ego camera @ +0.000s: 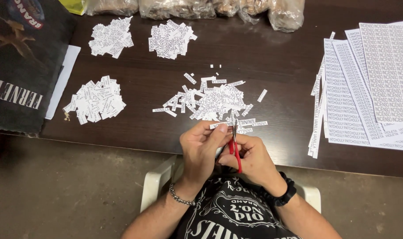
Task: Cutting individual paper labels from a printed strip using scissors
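Observation:
My right hand [254, 157] grips red-handled scissors [235, 148], blades pointing up toward the table edge. My left hand [201, 148] pinches a narrow printed paper strip [239, 124] that lies across the blades. Just beyond the hands, a loose pile of cut paper labels [210, 99] is spread over the dark wooden table [272, 62].
Three smaller heaps of cut labels [95, 102] [111, 37] [170, 40] lie left and back. Printed sheets [374, 79] and long strips [316, 115] sit at right. Clear plastic bags [197, 8] line the far edge. Dark cloth [20, 66] covers the left. A white plastic chair [155, 181] is under me.

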